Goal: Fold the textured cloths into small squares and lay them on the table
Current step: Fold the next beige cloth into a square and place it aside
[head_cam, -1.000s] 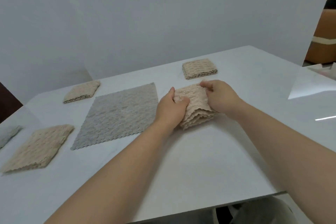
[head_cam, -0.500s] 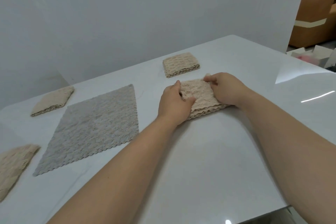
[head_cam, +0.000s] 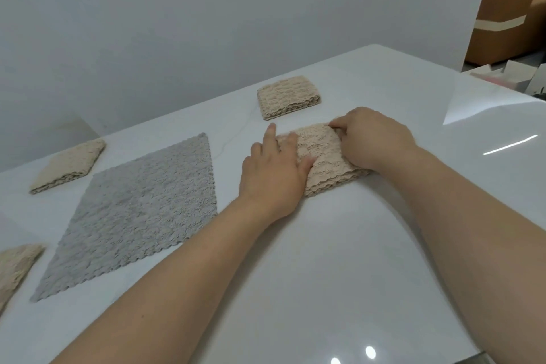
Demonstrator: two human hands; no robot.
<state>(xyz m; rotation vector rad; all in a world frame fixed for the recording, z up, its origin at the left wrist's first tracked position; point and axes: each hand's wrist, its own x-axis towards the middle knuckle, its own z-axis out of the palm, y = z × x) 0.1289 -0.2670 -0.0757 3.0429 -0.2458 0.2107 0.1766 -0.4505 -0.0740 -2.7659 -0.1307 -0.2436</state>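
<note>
The folded beige cloth [head_cam: 325, 156] is lying on the table [head_cam: 339, 260], nearly square, scalloped edges facing the person. The left hand [head_cam: 273, 174] is pressing it with straight fingers; the right hand [head_cam: 372, 139] is pinching its far edge. A grey cloth [head_cam: 139, 213] is lying spread leftward, another folded square [head_cam: 288, 96] beyond.

Bare left forearm [head_cam: 177, 275] and left hand [head_cam: 273, 174], bare right forearm [head_cam: 472, 230] and right hand [head_cam: 372, 139]
</note>
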